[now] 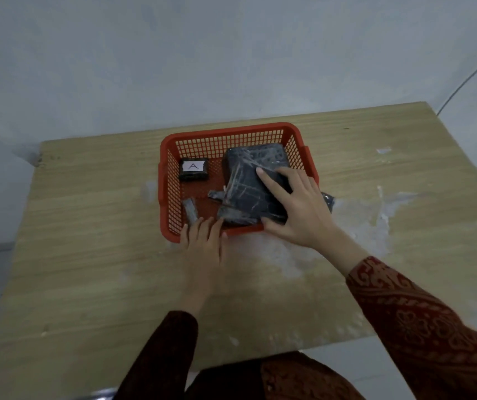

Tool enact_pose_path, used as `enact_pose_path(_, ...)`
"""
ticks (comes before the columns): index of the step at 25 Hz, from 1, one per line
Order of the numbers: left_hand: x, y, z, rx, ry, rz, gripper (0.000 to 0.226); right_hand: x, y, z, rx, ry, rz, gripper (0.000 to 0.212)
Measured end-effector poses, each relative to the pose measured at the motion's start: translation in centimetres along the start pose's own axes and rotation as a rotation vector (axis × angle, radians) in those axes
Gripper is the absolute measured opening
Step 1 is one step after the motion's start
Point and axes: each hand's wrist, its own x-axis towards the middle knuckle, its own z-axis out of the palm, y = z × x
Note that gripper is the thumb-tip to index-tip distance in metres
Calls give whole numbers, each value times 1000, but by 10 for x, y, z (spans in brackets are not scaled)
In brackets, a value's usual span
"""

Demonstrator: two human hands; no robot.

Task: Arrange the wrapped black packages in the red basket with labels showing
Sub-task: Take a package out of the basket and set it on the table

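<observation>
A red basket (236, 134) sits on a wooden table (93, 226). Inside it, toward its right wall, a large black package (249, 180) wrapped in clear film lies tilted, the right hand (298, 209) spread over it, thumb under its near edge. The left hand (201, 241) rests fingers-open on the basket's near rim. A small package labelled "A" (193, 168) lies in the basket's far-left corner.

The right hand (295, 209) hides the large package's (249, 180) label side.
</observation>
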Motion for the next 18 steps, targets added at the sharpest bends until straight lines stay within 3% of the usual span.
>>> enact_pose_path(6, -2, 0, 4, 33, 39, 20, 39, -111, -7, 30, 89, -319, -99, 83)
enact_pose_path(11, -3, -1, 3, 21, 67, 32, 41, -140, 12, 48, 37, -549, -17, 71)
enact_pose_path(14, -2, 0, 1, 11, 67, 18, 41, -135, 9, 42, 31, -521, -40, 65)
enact_pose_path(18, -1, -3, -2, -26, 21, -12, 35, -90, -14, 25, 181, -285, -103, 39)
